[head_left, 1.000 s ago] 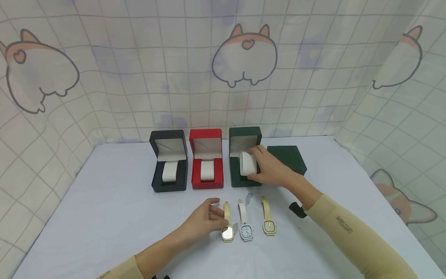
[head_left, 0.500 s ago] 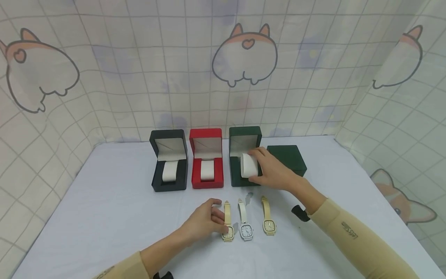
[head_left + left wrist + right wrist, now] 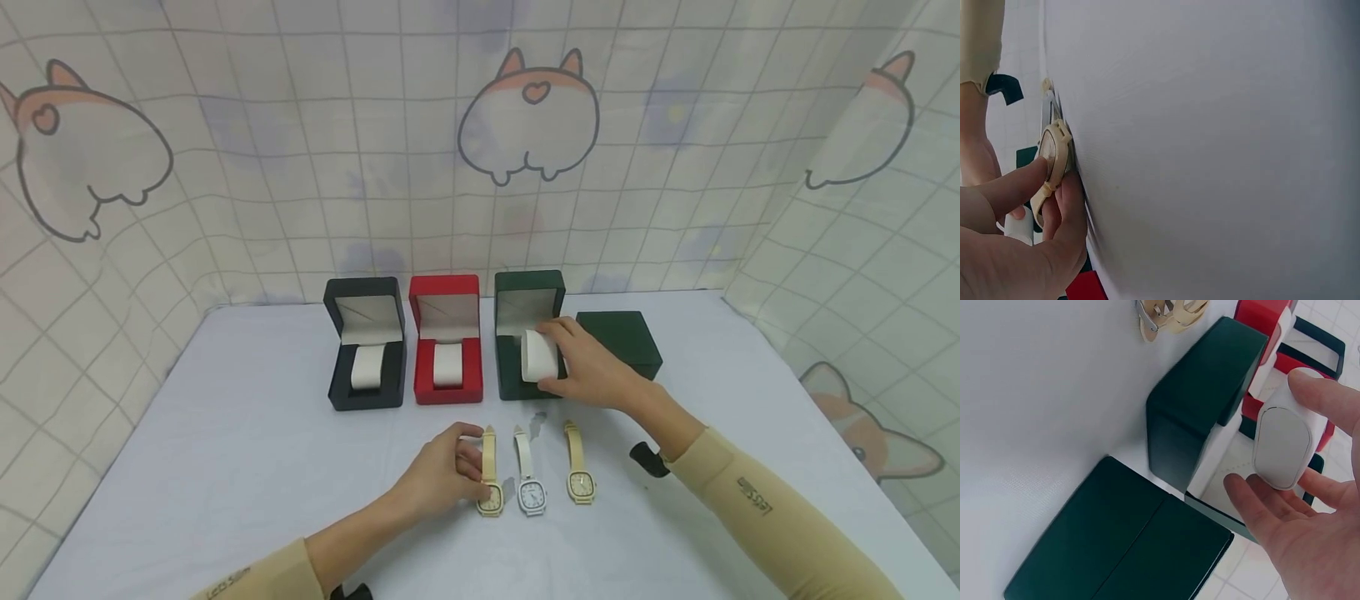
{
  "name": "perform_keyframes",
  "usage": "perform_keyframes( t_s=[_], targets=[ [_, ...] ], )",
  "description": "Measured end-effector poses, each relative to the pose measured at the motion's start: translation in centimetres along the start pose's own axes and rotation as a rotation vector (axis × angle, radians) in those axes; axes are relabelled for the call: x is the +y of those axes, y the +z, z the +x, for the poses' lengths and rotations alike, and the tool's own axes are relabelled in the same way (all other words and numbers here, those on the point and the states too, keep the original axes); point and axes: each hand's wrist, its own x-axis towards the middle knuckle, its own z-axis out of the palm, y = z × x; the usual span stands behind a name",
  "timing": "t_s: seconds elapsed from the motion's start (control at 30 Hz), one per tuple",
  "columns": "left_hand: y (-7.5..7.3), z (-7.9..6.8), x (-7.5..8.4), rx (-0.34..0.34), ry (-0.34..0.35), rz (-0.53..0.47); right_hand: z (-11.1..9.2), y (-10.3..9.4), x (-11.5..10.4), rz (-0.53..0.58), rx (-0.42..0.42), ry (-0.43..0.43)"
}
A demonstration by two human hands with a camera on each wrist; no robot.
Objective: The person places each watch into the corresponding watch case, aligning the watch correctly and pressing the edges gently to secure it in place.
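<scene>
Left hand (image 3: 442, 471) pinches gold-tone wristwatch (image 3: 1057, 153) by case, thumb over dial, fingers beneath; strap extends beside curled fingers. Right hand (image 3: 588, 362) grips white watch pillow (image 3: 538, 357) between thumb and partly spread fingers, over base of open green watch box (image 3: 510, 371).

Looks softly lit in the head view, with faint shadow on the table (image 3: 225, 467) beside the right sleeve (image 3: 765, 510); darkens toward the left wrist view's right edge.
</scene>
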Motion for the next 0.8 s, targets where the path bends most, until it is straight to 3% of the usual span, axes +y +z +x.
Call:
perform_keyframes(
  t_s=[0.6, 0.8],
  targets=[
    [-0.13, -0.26, -0.87, -0.001, 0.015, -0.054, 0.09, 0.30, 0.34, 0.056, 0.066, 0.000],
    [-0.18, -0.42, -0.91, -0.017, 0.057, 0.017, -0.23, 0.28, 0.46, 0.094, 0.077, 0.008]
  ],
)
